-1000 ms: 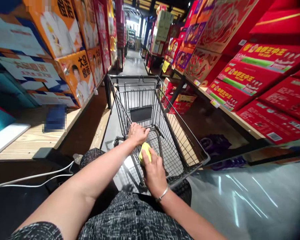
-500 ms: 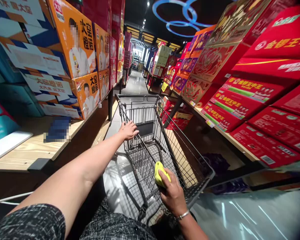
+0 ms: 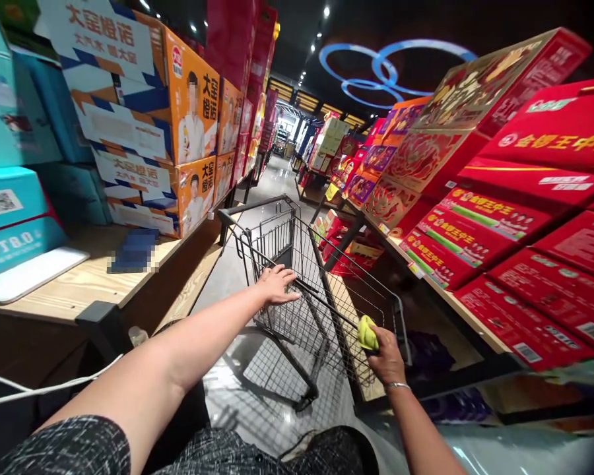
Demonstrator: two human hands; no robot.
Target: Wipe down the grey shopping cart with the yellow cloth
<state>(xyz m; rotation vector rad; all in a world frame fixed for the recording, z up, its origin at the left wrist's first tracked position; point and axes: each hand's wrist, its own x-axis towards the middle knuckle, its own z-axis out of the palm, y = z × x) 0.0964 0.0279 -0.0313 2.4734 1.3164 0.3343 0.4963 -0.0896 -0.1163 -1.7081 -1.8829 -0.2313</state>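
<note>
Fingers [image 3: 286, 274] spread on the left hand [image 3: 276, 287], palm down over the cart rail [image 3: 327, 302], left arm [image 3: 163, 369] stretched forward, right arm [image 3: 418, 429] angled inward, right hand's [image 3: 387, 356] fingers gripping the cloth [image 3: 367, 334] at that same rail

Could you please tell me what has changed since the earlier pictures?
The right hand has moved right with the yellow cloth, which it still holds. The cart appears turned, its long side facing the view more. The fingers of the left hand, curled a second ago, look more spread. The orange boxes and red boxes stay stacked.
</note>
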